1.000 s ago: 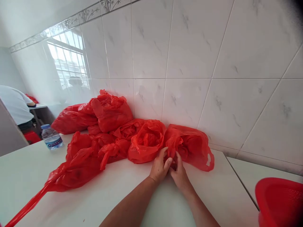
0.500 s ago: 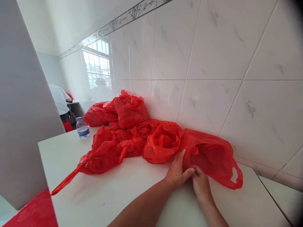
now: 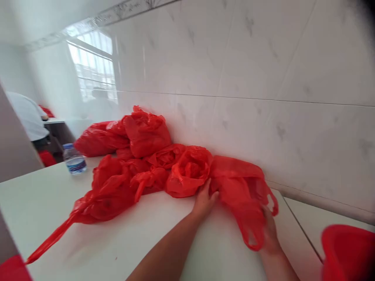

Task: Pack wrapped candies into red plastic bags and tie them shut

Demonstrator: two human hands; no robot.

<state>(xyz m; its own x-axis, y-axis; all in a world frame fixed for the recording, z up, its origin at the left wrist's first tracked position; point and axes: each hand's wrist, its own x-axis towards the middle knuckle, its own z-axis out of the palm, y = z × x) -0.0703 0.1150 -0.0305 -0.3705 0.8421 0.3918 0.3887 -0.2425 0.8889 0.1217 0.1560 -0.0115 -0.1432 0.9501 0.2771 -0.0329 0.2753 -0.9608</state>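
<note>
A red plastic bag (image 3: 234, 179) lies on its side on the white table, its two handles toward the right. At its left end, my left hand (image 3: 203, 201) grips the bag, with the thumb in front and the fingers tucked between it and a neighbouring rolled-open red bag (image 3: 189, 171). My right hand (image 3: 270, 232) touches the right end beside the handles. Motion smears its fingers, and the bag partly covers them. Several more red bags are heaped to the left, including a knotted bag (image 3: 108, 199) with a long twisted tail and a full bag (image 3: 148, 132) against the wall.
A water bottle (image 3: 74, 159) stands at the table's left. Behind the bags rises a tiled wall (image 3: 249, 58). A red plastic container (image 3: 348, 253) is at the lower right, near a seam in the white table (image 3: 140, 249). Another person (image 3: 27, 117) in white is at the far left.
My right hand has moved right, from beside my left hand to the handle end. The bag's near handle has swung down and left. The view has turned right, and the red container has come in.
</note>
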